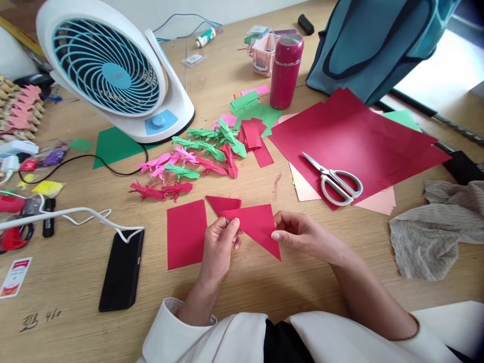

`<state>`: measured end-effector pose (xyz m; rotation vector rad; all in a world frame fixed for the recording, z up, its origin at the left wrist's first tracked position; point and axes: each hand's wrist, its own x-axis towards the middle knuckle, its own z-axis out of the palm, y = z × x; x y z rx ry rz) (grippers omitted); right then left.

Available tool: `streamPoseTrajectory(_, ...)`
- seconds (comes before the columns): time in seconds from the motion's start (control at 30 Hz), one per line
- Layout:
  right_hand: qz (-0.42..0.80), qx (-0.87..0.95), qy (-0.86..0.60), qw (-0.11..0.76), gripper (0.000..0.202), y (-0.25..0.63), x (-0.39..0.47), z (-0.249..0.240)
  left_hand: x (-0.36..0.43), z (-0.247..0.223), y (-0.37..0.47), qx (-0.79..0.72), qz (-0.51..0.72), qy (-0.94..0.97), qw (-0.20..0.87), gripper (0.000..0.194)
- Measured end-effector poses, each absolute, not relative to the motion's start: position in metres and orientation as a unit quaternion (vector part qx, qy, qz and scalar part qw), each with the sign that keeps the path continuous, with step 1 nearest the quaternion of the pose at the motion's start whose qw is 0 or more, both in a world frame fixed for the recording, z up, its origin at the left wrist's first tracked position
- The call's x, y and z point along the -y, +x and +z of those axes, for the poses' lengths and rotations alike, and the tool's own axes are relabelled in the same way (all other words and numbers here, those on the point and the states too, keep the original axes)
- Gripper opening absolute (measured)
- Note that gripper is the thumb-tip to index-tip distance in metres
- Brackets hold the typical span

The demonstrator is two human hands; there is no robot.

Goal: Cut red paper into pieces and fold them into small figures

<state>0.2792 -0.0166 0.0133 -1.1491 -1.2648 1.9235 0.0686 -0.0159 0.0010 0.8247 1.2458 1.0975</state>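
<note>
Between my hands is a red paper triangle (259,224), raised a little off the table. My left hand (221,242) pinches its left corner, thumb on top. At its right edge, my right hand (302,234) has thumb and fingers closed on the paper. Partly hidden behind it is another red folded triangle (223,202). A red rectangular sheet of paper (186,234) lies just left of my left hand. Beyond my hands sits a group of folded paper figures (196,156) in green, pink and red.
White-handled scissors (342,186) rest on large red sheets (363,136) at the right. A fan (113,75), a red bottle (286,70) and a blue bag (363,45) stand at the back. A black phone (121,272) with a white cable lies left; a crumpled cloth (434,232) lies right.
</note>
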Motion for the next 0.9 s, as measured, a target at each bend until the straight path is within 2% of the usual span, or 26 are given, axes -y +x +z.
streamPoseTrajectory(0.1, 0.725, 0.435, -0.411, 0.34, 0.033, 0.274, 0.016, 0.016, 0.019, -0.004, 0.068, -0.527, 0.455, 0.398, 0.598, 0.034)
streamPoseTrajectory(0.23, 0.697, 0.422, -0.44, 0.377, 0.035, 0.271, 0.017, 0.012, 0.02, -0.008, 0.068, -0.525, 0.437, 0.444, 0.58, 0.034)
streamPoseTrajectory(0.53, 0.658, 0.463, -0.45, 0.387, 0.03, 0.27, 0.02, 0.008, 0.015, -0.004, 0.068, -0.497, 0.508, 0.396, 0.581, 0.021)
streamPoseTrajectory(0.9, 0.556, 0.554, -0.487, 0.384, 0.032, 0.269, 0.021, 0.002, 0.016, -0.002, 0.067, -0.492, 0.53, 0.402, 0.562, 0.022)
